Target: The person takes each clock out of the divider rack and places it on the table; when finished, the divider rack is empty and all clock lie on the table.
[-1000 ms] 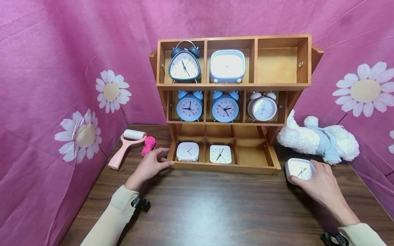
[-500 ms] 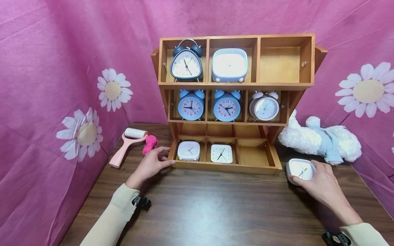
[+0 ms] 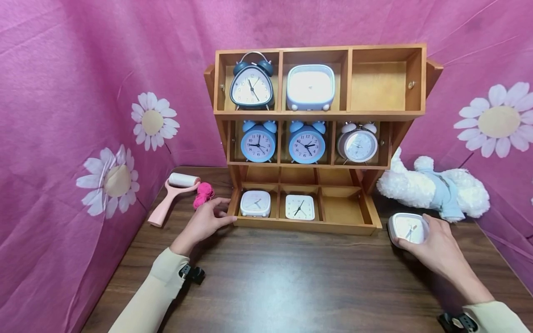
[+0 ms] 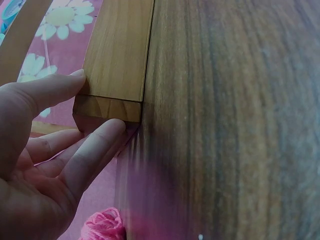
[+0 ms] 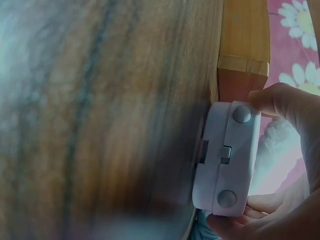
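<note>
My right hand (image 3: 441, 252) grips a small white square alarm clock (image 3: 410, 230) between thumb and fingers, right of the wooden shelf. Its dial faces up; in the right wrist view its side with two round feet (image 5: 227, 199) shows close over the table. My left hand (image 3: 204, 224) holds the lower left corner of the three-tier wooden shelf (image 3: 308, 225), thumb on the front edge and fingers at the side. In the bottom tier sit a white footed clock (image 3: 255, 204) at left and a white square clock (image 3: 300, 207) in the middle; the right compartment is bare.
Blue twin-bell clocks (image 3: 307, 145) and a white one (image 3: 357, 145) fill the middle tier. Up top are a dark triangular clock (image 3: 251, 88) and a pale blue clock (image 3: 310, 88). A lint roller (image 3: 166, 203), pink yarn (image 3: 202, 194) and a white plush toy (image 3: 433, 189) flank the shelf.
</note>
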### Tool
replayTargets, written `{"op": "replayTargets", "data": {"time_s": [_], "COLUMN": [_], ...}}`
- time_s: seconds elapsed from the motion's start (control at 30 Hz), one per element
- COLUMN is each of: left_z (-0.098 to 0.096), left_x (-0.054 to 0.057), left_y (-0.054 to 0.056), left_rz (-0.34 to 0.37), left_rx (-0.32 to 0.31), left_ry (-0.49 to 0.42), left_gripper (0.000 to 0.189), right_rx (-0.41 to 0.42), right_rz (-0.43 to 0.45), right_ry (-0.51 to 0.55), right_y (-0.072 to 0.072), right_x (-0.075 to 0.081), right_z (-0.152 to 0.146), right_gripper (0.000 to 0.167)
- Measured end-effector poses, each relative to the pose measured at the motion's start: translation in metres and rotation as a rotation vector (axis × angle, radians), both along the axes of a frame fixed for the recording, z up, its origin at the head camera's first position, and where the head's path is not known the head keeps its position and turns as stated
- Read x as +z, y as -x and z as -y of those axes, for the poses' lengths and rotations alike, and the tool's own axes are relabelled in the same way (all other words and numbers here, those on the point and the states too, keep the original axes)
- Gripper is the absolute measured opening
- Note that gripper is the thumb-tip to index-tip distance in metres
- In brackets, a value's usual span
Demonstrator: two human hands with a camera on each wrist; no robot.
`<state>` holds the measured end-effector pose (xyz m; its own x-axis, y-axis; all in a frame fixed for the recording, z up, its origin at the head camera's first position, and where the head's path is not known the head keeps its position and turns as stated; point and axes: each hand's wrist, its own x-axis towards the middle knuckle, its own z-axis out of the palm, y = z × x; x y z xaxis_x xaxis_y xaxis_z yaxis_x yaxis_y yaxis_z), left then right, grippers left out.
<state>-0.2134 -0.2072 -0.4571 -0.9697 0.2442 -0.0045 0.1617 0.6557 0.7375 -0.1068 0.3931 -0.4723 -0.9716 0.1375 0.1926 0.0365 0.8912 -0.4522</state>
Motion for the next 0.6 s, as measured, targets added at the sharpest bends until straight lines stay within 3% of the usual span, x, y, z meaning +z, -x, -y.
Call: {"op": "replayTargets", "data": {"time_s": [0.33, 0.6], "left_z": [0.0003, -0.0001], "left_x": [0.0002, -0.0001], "left_y": [0.0004, 0.0008], "left_rz": [0.009, 0.009], "left_rx": [0.007, 0.004], "left_ry": [0.004, -0.006], "left_gripper": [0.063, 0.063], "right_rx": [-0.016, -0.015], "right_rz": [0.033, 0.006], "right_ry": [0.023, 0.033], "right_y": [-0.0013, -0.0033], "right_x": [0.003, 0.0038], "right_z": [-0.0019, -0.0018], "right_gripper": [0.115, 0.114]}}
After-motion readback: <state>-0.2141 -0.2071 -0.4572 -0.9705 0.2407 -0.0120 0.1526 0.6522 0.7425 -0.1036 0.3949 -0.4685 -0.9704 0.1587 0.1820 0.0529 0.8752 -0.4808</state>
